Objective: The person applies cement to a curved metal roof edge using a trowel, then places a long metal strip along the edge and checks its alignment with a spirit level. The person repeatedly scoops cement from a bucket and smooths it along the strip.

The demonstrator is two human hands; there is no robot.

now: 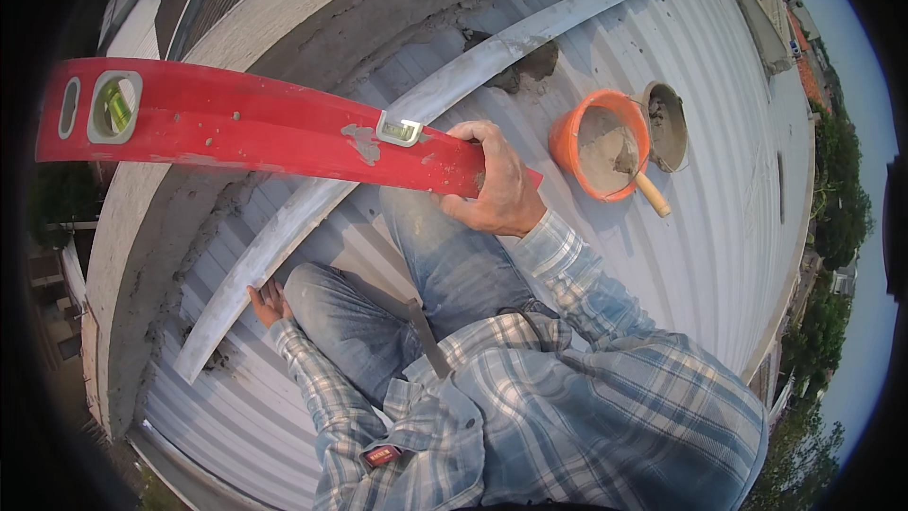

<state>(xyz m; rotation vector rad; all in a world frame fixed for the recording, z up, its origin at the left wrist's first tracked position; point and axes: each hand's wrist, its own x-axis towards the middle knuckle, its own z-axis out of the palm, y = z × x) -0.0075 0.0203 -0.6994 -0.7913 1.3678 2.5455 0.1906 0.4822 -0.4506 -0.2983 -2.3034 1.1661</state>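
Red level (274, 128), right hand (499, 185) wrapped round one end, up over the strip (288, 225).
Left hand (270, 304) by the strip's edge, can't tell if pinching; I'd wipe the level clean before trusting its vial (399, 131).

– There's the orange bucket (565, 140), just beside a grey pail (674, 145), both on the ribbed roof (724, 255)!
– And a trowel (653, 195) rests in it (wooden handle poking over the rim), grey mix (594, 159) inside!
– Beyond, green trees (837, 208), blue sky (856, 66), and a pale shape (844, 281), perhaps a house, too blurred to call.
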